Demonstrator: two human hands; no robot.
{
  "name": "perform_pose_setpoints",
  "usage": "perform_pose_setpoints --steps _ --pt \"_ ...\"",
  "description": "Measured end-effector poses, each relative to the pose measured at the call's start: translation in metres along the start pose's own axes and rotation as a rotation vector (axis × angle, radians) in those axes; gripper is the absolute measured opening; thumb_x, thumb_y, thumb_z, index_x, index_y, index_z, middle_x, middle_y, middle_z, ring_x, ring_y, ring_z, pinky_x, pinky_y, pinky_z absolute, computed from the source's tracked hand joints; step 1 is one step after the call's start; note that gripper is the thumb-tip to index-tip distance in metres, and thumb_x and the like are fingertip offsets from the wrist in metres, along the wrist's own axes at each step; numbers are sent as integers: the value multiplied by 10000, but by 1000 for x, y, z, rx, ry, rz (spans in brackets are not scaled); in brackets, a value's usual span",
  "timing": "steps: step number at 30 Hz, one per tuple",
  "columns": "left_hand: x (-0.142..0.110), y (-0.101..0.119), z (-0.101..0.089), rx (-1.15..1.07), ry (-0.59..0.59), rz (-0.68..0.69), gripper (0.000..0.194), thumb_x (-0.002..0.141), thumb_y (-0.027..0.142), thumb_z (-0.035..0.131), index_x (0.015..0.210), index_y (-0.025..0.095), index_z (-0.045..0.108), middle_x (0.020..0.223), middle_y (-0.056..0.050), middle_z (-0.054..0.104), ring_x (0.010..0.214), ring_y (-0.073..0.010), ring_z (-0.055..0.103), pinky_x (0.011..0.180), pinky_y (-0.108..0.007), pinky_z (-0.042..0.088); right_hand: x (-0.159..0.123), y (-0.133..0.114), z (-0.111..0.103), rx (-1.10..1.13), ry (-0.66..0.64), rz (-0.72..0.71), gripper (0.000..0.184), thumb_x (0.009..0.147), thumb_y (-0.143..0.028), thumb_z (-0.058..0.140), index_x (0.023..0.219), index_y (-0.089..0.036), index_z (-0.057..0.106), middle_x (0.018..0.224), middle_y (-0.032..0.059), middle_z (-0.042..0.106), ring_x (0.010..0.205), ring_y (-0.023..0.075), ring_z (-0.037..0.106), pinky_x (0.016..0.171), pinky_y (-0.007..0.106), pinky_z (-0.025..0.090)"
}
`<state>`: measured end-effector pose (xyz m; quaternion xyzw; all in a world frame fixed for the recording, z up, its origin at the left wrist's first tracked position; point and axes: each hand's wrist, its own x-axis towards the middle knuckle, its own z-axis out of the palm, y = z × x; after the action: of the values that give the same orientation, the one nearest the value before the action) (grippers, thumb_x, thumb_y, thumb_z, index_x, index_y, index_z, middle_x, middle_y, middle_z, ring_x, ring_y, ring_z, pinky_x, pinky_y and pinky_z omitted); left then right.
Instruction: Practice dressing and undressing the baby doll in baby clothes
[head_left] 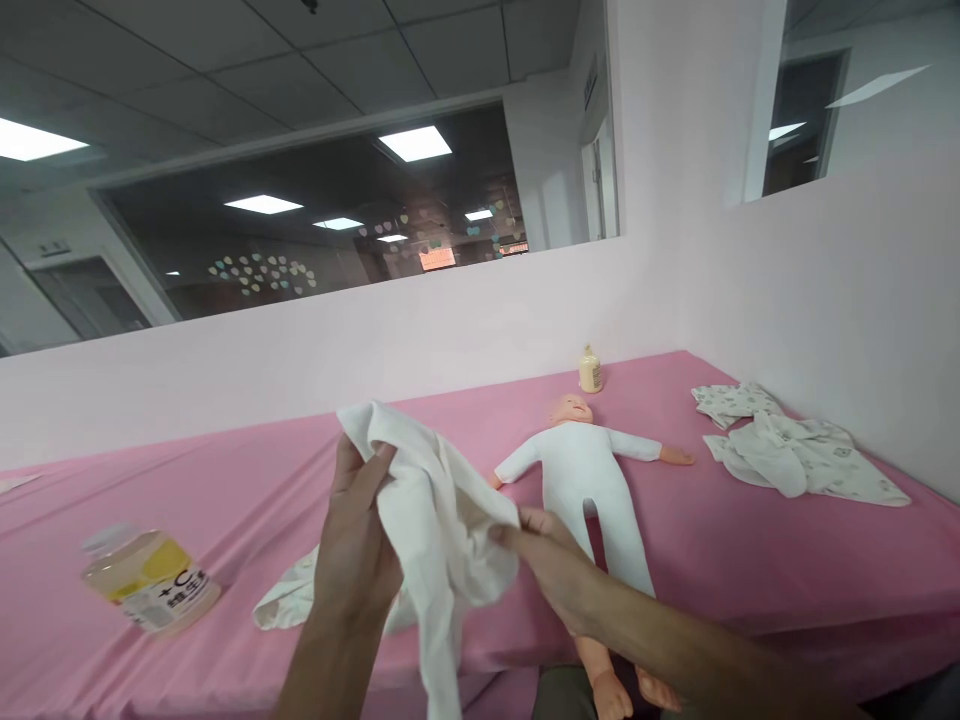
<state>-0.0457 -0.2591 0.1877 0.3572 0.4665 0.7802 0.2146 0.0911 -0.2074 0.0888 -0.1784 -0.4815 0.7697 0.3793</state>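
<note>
Between my two hands hangs a piece of white cloth [431, 490], bunched at the top, its lower end dangling past the table's front edge. My left hand [356, 540] grips its left side with the thumb on top. The fingers of my right hand [551, 565] pinch its right edge. Whether the cloth is a garment I cannot tell. Just right of my hands a baby doll [592, 470] in a white body suit lies on its back, arms spread, feet toward me. Another pale cloth [289, 595] lies on the table, partly hidden behind my left hand.
A pink sheet [247, 490] covers the table. At the left stands a tilted-looking drink bottle [154, 580] with a yellow label. A cream pump bottle [590, 370] is near the wall behind the doll. Crumpled patterned baby clothes [802, 455] lie at the right, beside the side wall.
</note>
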Motion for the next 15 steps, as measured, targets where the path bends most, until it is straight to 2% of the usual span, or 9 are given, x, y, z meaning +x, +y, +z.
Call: perform_pose_setpoints --steps 3,5,6,8,10,11,12,14,15 --pt "-1 -23 -16 75 -1 -159 425 652 338 759 1026 275 569 803 52 546 635 -81 545 562 -174 473 23 -30 -8 126 177 -137 262 713 -388 714 837 -195 588 761 -13 612 731 145 561 705 264 430" --pt "0 -41 -30 266 47 -252 474 659 379 740 1072 246 550 870 18 560 696 -123 567 572 -219 481 36 -54 -18 79 211 -267 247 727 -389 689 834 -201 570 725 -38 557 686 114 516 662 233 408" --pt "1 -48 -36 383 82 -248 539 653 407 744 1117 237 529 932 -2 556 753 -145 573 598 -243 491 41 -66 -21 8 215 -345 216 743 -375 667 824 -200 571 722 -43 536 684 105 496 649 221 393" --pt "3 -55 -41 537 173 -83 659 641 461 749 1195 231 476 1100 -47 523 921 -193 570 707 -300 513 45 -85 -24 -168 178 -432 158 772 -341 620 780 -191 570 712 -45 506 678 94 466 629 210 363" --pt "6 -50 -36 590 171 175 678 677 486 720 1248 247 446 1271 -76 466 1083 -226 535 852 -352 499 44 -97 -21 -323 58 -435 143 780 -295 585 707 -178 548 682 -47 475 658 86 443 617 208 343" --pt "7 -44 -30 604 93 278 639 711 478 695 1259 257 452 1329 -78 448 1136 -234 518 909 -367 479 42 -100 -17 -379 -21 -421 148 778 -272 571 675 -173 534 665 -47 459 647 83 434 614 208 338" --pt "9 -37 -22 627 -36 334 586 750 461 665 1267 269 466 1360 -73 449 1158 -236 516 943 -375 463 40 -101 -14 -421 -96 -405 146 775 -253 561 659 -171 529 655 -48 451 638 81 428 609 208 336" --pt "14 -22 -3 713 -402 316 488 792 418 635 1244 273 518 1333 -64 503 1168 -234 522 960 -358 453 36 -99 -8 -469 -195 -367 103 767 -230 551 683 -171 563 661 -47 472 634 82 439 601 209 341" --pt "16 -16 6 715 -563 283 449 811 406 617 1229 262 533 1304 -69 530 1168 -231 522 955 -346 453 34 -98 -6 -486 -201 -351 82 763 -224 550 711 -173 586 672 -44 495 637 84 451 597 211 345"
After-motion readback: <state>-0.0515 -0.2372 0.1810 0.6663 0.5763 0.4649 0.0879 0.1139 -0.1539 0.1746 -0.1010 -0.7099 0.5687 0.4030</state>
